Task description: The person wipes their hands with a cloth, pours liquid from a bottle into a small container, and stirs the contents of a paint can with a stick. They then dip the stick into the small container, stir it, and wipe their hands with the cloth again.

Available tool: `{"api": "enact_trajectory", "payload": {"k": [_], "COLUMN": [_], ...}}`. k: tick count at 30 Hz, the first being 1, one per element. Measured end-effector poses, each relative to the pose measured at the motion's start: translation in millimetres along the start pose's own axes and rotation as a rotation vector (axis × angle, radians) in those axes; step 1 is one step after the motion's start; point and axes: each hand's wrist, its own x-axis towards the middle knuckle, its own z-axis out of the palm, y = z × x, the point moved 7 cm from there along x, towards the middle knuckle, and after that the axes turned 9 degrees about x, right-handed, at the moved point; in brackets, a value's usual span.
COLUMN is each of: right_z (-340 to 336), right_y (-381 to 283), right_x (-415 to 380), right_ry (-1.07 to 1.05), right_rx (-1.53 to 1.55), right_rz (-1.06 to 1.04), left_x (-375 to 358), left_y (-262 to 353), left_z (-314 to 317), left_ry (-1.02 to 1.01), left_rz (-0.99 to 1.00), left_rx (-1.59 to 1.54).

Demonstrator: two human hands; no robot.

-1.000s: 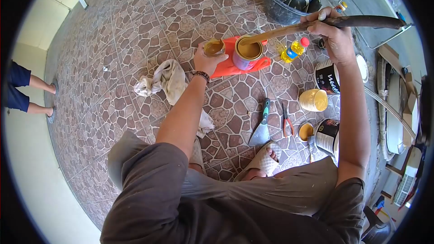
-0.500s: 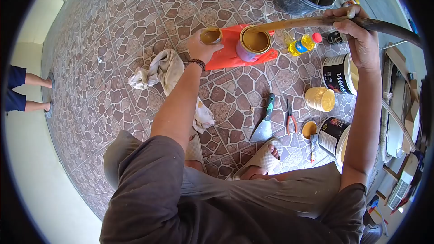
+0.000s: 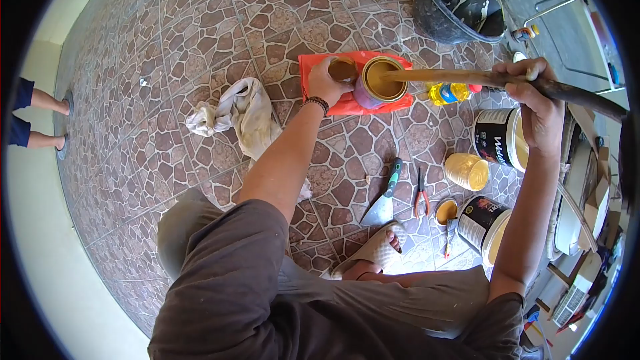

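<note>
My left hand [image 3: 325, 85] is wrapped round a small clear cup [image 3: 343, 71] with brownish liquid in it, close beside the paint can. That open can [image 3: 366, 93] holds mustard-brown paint and stands on a red plastic sheet [image 3: 313, 63]. In my right hand [image 3: 537, 97] is a long wooden stick [image 3: 460, 77], dark at the held end and paint-coated toward the can. Its far end reaches into the paint. A yellow bottle [image 3: 445, 94] lies partly beneath the line of the stick.
A scraper [image 3: 382, 208], pliers [image 3: 421, 201], a paintbrush [image 3: 450, 235], a yellowish container [image 3: 467, 171] and two black-labelled tubs [image 3: 493, 135] lie nearby. A crumpled cloth [image 3: 250, 117] is at left, a black bucket [image 3: 453, 10] behind. Another person's legs [image 3: 50, 101] show far left.
My left hand has brought the cup rightward, closer to the paint can. My right hand has shifted nearer to me, and the stick lies differently across the can. The camera view has shifted slightly.
</note>
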Motion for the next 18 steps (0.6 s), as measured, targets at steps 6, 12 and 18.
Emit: {"api": "enact_trajectory", "payload": {"k": [6,12,18], "right_z": [-1.1,1.7,5.3], "right_y": [-4.2,-1.7,1.6], "right_x": [2.6,6.8,6.6], "right_ry": [0.026,0.0,-0.027], "right_rx": [-0.022,-0.003,-0.041], "right_rz": [-0.001,-0.012,-0.013], "left_x": [-3.0,-3.4,-2.0], "left_y": [4.8,11.2,-4.6], "left_z": [-5.1,-11.7,-0.1], "left_ry": [0.021,-0.006,-0.034], "left_rz": [-0.018,-0.038,-0.047], "left_rx": [-0.067,-0.057,-0.298]}}
